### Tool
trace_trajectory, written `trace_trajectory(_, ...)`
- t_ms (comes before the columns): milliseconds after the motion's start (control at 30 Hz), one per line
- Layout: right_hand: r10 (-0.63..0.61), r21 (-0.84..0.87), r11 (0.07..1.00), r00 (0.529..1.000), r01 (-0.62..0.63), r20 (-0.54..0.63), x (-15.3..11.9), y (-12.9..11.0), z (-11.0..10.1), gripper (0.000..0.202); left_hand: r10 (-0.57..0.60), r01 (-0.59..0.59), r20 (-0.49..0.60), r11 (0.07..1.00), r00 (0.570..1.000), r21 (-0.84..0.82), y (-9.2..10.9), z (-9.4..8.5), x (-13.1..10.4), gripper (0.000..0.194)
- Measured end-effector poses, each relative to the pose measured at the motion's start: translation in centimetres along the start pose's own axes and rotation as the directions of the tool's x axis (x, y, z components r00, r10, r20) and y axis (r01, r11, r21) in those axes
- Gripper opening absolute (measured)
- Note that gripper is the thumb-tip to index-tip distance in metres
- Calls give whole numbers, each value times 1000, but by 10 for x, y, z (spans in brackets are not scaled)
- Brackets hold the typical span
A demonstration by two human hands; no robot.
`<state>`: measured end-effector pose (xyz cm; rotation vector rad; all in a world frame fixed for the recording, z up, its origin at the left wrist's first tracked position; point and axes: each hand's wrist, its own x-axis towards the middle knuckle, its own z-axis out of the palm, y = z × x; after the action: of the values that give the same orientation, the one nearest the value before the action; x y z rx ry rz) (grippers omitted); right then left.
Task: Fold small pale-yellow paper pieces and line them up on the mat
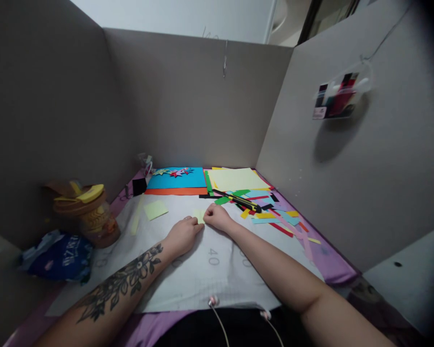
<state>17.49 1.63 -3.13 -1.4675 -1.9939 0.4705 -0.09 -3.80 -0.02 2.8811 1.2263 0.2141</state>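
A small pale yellow piece of paper [198, 214] is between my two hands, over a white sheet [195, 279] with printed numbers. My left hand [183, 234] has its fingers closed at the paper's lower left edge. At its right side, my right hand [218, 218] pinches the paper with curled fingers. Left of my hands lies a pale yellow paper square [156, 210], with a narrow pale strip [138, 215] beside it. A black and yellow utility knife [244, 202] rests beyond my right hand, among coloured paper strips [275, 218].
Blue card [177, 179] at the back bears several folded paper stars [177, 172]; cream sheets [238, 178] lie beside it. A jar [97, 224] and blue packet [61, 258] stand left. Grey panels [195, 106] enclose the table. Earphones [213, 301] lie at the front edge.
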Motion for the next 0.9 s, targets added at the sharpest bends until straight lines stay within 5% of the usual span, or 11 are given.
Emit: trace_trajectory(900, 55, -61, 997, 998, -56, -13, 0, -7, 2, 10, 4, -4, -4, 996, 1000, 87, 8, 4, 2, 21)
